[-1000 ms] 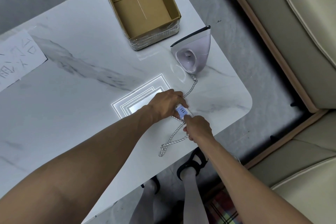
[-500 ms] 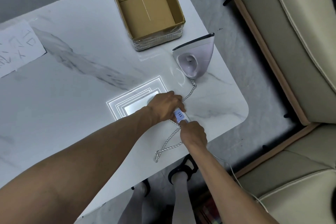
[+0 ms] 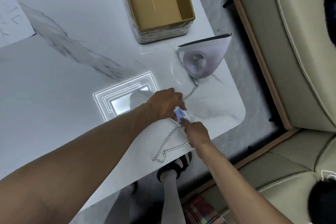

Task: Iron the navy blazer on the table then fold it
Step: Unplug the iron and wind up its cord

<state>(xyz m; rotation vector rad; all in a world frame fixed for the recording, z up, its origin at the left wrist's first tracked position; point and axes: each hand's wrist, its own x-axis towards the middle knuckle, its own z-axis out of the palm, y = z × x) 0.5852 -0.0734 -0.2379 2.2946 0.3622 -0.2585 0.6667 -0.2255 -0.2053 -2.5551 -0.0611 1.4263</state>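
White marble bench (image 3: 54,82), grey veining, both hands at its near right corner. Left hand (image 3: 166,104) comes in from the left, fingers curled down over a small white power strip (image 3: 181,115) with a pale blue socket face, clamped on its far end. Right hand (image 3: 197,133) meets it from below, fingers bunched together at the strip's near end; whether they pinch a plug or just the strip, can't tell, the contact is hidden. Braided black-and-white cord (image 3: 190,92) runs from the iron past the left hand, passes under the hands, then loops along the bench's near edge and ends in a kink near the front lip. Iron (image 3: 201,60), lilac body, stands upright on its heel at the right edge of the bench, soleplate facing away. Open cardboard box (image 3: 156,5) sits just beyond the iron, empty inside as far as visible. Sheet of paper (image 3: 12,22) with scribbles at the far left. Bright nested-square reflection (image 3: 125,100) on the bench beside the left hand. Navy blazer: nowhere in view. Beige sofa (image 3: 291,60) to the right, sandalled foot (image 3: 179,165) under the bench edge.
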